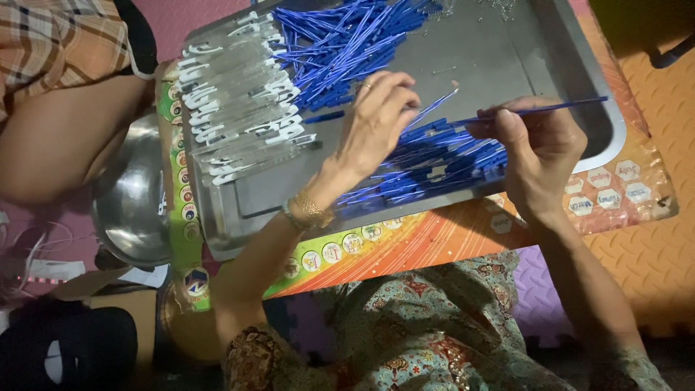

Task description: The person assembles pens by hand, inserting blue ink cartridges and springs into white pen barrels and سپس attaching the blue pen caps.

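Observation:
A large steel tray point(579, 80) holds piles of thin blue pen refills point(347, 43) and a row of clear pen barrels with white clips point(239, 108). My left hand point(376, 119) hovers over the near pile of blue refills point(434, 163), fingers pinched on one refill that points up to the right. My right hand point(539, 141) holds another long blue refill point(572, 106) between thumb and fingers, lying level above the tray's right side. A bracelet sits on my left wrist.
The tray rests on a colourful low board point(449, 235) over orange foam floor mats point(666, 246). A round steel bowl point(134, 195) stands at the left. Another person's bare arm and checked sleeve point(58, 94) are at the upper left. Dark objects and cardboard lie at lower left.

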